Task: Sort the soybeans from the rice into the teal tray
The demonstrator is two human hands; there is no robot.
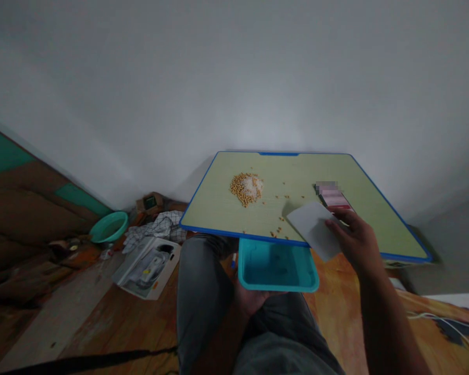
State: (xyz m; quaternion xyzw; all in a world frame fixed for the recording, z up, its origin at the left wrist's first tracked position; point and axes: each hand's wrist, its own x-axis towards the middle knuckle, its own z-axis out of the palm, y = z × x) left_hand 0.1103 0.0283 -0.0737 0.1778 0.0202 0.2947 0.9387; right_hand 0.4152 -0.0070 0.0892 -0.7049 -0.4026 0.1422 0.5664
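Observation:
My right hand (355, 237) grips a white card (312, 226) held flat over the front edge of the low green table (219, 208) with its blue rim. My left hand (254, 301) holds a teal rectangular tray (277, 265) from below, just under the table's front edge. On the tabletop lies a pile of yellow beans mixed with white grains (247, 188). Loose beans (279, 229) are scattered between the pile and the card. A pink-and-white packet (333, 199) lies just behind my right hand.
My grey-trousered legs (203, 302) are under the table. On the wooden floor to the left are an open white box (148, 266), a checked cloth (160, 226), a green basin (109, 226) and small clutter. A white cable (445, 323) runs at right. A plain wall stands behind.

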